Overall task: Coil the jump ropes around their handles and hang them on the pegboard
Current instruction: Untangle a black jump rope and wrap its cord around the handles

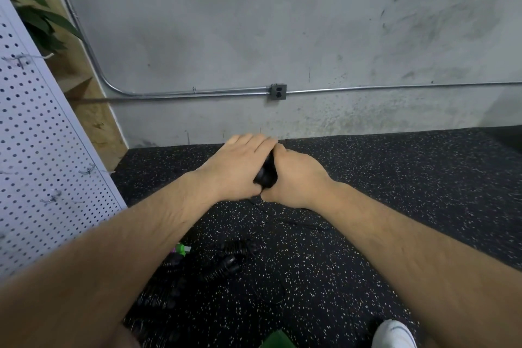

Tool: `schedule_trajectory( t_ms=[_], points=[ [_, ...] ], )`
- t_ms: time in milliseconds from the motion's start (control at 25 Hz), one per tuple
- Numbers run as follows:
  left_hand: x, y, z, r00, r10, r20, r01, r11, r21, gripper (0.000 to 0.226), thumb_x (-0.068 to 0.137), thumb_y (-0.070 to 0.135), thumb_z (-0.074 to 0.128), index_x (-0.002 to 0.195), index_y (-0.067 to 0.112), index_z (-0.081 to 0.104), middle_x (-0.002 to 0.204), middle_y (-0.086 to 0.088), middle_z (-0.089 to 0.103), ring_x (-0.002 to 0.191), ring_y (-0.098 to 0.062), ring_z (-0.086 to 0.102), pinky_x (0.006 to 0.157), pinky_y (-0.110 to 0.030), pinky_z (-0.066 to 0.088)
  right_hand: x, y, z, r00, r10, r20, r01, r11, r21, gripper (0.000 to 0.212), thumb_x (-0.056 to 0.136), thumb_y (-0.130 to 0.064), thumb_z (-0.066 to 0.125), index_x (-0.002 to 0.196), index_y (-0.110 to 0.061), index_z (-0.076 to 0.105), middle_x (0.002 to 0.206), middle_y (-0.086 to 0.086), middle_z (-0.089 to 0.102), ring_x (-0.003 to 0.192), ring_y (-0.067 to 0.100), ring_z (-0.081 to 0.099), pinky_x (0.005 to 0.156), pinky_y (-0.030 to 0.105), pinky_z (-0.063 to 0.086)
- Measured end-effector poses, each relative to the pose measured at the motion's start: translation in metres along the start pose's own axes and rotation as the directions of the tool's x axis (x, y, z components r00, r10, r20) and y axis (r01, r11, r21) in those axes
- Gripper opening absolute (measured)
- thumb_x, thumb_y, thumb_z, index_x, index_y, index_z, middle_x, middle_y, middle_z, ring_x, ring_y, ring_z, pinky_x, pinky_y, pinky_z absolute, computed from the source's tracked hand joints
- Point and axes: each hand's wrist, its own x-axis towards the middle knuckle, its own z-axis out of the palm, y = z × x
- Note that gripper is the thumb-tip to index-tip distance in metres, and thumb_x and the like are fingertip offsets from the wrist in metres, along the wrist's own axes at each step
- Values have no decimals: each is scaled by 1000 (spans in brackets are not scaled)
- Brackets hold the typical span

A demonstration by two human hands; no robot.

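Note:
My left hand (pixel 236 168) and my right hand (pixel 293 175) meet in front of me, both gripping the black handles of a jump rope (pixel 265 175) held together between them. A thin black cord (pixel 282 220) trails from the hands down to the floor. Below, several black coiled jump ropes (pixel 223 265) lie on the speckled floor, one with a green and pink handle (pixel 180 250). The white pegboard (pixel 36 155) with metal hooks (pixel 87 170) stands at the left.
A grey concrete wall with a metal conduit and an outlet box (pixel 278 91) runs behind. A leafy plant (pixel 36 17) sits at the upper left behind the pegboard. My white shoe (pixel 394 335) shows at the bottom right, a green object (pixel 275 340) at the bottom edge.

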Motion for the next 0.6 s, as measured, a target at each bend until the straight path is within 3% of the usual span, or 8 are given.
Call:
schedule_trajectory(
  t_ms=[80, 240, 400, 600],
  points=[
    [4, -2, 4, 1000, -13, -20, 14, 999, 47, 80, 75, 38, 77, 142, 16, 39, 131, 1, 47, 121, -18, 43, 109, -33, 33, -2, 2, -1, 1000, 2, -15, -2, 1000, 21, 67, 73, -47, 77, 122, -14, 45, 95, -5, 51, 82, 19, 53, 69, 33, 44],
    [1, -17, 3, 985, -170, -14, 168, 981, -98, 63, 77, 40, 76, 128, 17, 46, 117, 1, 49, 110, -20, 49, 92, -33, 44, -5, 18, 0, 989, 46, -139, -51, 998, -38, 74, 73, -47, 74, 134, -24, 39, 121, 0, 52, 105, 25, 54, 83, 40, 51],
    [-2, -17, 3, 981, -193, -11, 191, 975, -117, 59, 80, 43, 71, 128, 19, 46, 116, 1, 49, 107, -19, 50, 89, -33, 45, -4, 18, 0, 979, 147, -140, -115, 970, 213, 62, 78, -27, 73, 131, -22, 41, 119, 4, 41, 84, 31, 59, 75, 41, 53],
    [-6, -13, 5, 989, -111, -96, 98, 987, -127, 75, 83, 45, 60, 148, 18, 35, 130, -1, 50, 119, -19, 44, 101, -39, 46, -3, 13, -7, 971, 181, -159, -122, 938, 324, 47, 80, -20, 70, 121, -17, 48, 116, 3, 40, 75, 23, 56, 72, 37, 49]
  ],
)
